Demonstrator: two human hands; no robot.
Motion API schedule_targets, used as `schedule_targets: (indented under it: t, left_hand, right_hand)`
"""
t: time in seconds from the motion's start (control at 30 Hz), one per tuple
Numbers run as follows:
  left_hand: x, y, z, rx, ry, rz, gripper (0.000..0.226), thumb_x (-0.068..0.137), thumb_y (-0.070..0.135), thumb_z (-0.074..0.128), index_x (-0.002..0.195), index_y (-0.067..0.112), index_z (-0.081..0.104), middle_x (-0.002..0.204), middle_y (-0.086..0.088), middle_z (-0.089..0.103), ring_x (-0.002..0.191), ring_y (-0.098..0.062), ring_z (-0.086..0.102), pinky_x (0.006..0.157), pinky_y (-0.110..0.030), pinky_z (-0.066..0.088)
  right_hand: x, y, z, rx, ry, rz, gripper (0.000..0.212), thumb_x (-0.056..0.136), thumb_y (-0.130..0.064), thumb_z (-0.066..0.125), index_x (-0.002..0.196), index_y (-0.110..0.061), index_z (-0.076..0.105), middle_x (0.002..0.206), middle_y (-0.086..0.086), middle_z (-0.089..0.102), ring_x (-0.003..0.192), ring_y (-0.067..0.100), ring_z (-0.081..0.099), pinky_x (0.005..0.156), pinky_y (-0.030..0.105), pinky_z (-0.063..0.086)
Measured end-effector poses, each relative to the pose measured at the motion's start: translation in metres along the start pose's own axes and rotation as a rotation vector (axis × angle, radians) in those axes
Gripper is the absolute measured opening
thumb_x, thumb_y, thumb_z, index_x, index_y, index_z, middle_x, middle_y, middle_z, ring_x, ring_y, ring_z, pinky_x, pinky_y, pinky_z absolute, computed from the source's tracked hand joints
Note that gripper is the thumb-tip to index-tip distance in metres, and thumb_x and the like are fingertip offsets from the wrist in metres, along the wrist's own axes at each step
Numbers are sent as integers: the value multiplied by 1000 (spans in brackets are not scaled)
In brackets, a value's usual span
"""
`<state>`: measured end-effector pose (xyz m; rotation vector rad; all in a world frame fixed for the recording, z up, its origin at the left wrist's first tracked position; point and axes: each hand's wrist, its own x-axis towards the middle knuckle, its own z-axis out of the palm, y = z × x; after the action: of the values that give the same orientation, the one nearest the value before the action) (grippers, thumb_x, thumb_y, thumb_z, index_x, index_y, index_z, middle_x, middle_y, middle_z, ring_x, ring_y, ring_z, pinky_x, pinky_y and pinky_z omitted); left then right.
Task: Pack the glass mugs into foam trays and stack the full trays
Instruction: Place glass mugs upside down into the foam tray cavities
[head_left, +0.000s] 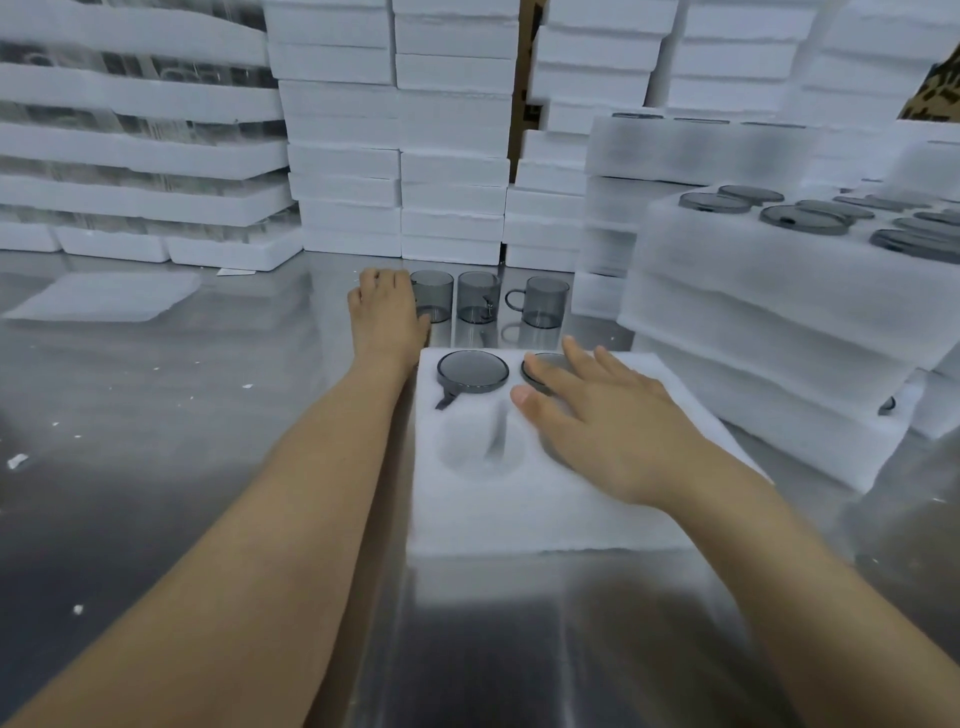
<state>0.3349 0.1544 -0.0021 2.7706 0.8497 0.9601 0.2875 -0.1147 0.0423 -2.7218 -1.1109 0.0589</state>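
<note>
Across the steel table (156, 415), the left hand (387, 312) curls against the leftmost of three smoky-grey glass mugs (479, 297), grip unclear; nearer, a white foam tray (519, 509) holds two sunken mugs (472, 370); the right hand (608, 415) lies flat, fingers spread, over one.

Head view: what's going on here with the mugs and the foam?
A person is packing grey glass mugs into a foam tray on a metal table. Two packed mugs sit in its far pockets; the near-left pocket is empty. The right hand lies open over the tray, partly covering one of them. The left hand is against the leftmost loose mug of three beyond it; its grip is unclear.
</note>
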Motion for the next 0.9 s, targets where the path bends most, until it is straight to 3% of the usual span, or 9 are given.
schedule_targets:
  t: [0.17, 0.3, 0.37, 0.43, 0.47, 0.53, 0.63, 0.77, 0.9]
  left_hand:
    - [-5, 0, -6, -38, 17, -30, 34, 87, 3, 51, 121, 5, 50, 128, -14, 51, 122, -31, 38, 93, -36, 31]
    - [-18, -1, -19, -141, 36, -69, 31, 89, 12, 59, 118, 5, 52, 127, -12, 53, 121, -31, 38, 92, -37, 33]
    - [-30, -2, -29, -236, 85, -77, 28, 89, 16, 63, 113, 6, 53, 123, -9, 55, 118, -30, 39, 91, -38, 37]
    - [-47, -3, -40, -377, 171, -82, 28, 88, 15, 65, 112, 8, 55, 120, -5, 57, 116, -27, 40, 86, -35, 40]
    - [-56, -3, -47, -454, 210, -97, 31, 87, 15, 66, 116, 10, 55, 119, -3, 57, 116, -25, 39, 83, -32, 40]
    - [-74, -4, -61, -576, 262, -129, 39, 87, 16, 67, 124, 13, 54, 117, 0, 57, 117, -22, 38, 79, -26, 38]
    - [-104, -6, -81, -779, 342, -134, 45, 84, 17, 71, 126, 17, 55, 108, 7, 57, 111, -13, 39, 80, -17, 34]
    - [-128, 1, -110, -870, 421, -76, 48, 80, 21, 75, 123, 30, 56, 101, 24, 55, 106, -7, 42, 90, -23, 40]
    - [-126, 21, -139, -875, 386, 96, 52, 79, 23, 76, 127, 28, 56, 109, 15, 59, 110, -4, 42, 96, -26, 39]
  right_hand:
    - [0, -1, 1, -11, 15, 1, 59, 91, -66, 13, 147, -46, 16, 160, -7, -1, 147, 19, -3, 115, 41, 5]
    - [-1, 0, 1, 13, 39, 5, 59, 91, -66, 17, 146, -45, 22, 160, -6, 4, 147, 19, 2, 114, 42, 8]
    - [-3, -1, 1, 86, 119, 18, 51, 93, -61, 28, 140, -42, 38, 158, -2, 19, 145, 20, 17, 110, 40, 20]
    - [-5, -3, 0, 234, 278, 61, 35, 95, -49, 40, 122, -36, 59, 138, 1, 51, 127, 23, 45, 90, 33, 36]
    - [-6, -3, -1, 305, 349, 85, 30, 94, -43, 43, 114, -33, 64, 123, 1, 62, 115, 25, 53, 80, 30, 37]
    - [-9, -2, -6, 454, 442, 115, 26, 95, -31, 46, 108, -26, 69, 108, 0, 69, 105, 22, 59, 74, 24, 36]
    - [-14, 3, -15, 664, 564, 173, 26, 92, -16, 47, 101, -17, 71, 101, -1, 70, 97, 16, 59, 72, 19, 34]
    - [-19, 17, -17, 403, 456, 328, 29, 87, -20, 48, 108, -23, 68, 110, 1, 68, 101, 26, 58, 83, 32, 46]
    - [-22, 14, -17, 356, 413, 256, 30, 85, -19, 50, 108, -26, 68, 97, -2, 68, 104, 26, 59, 95, 41, 45]
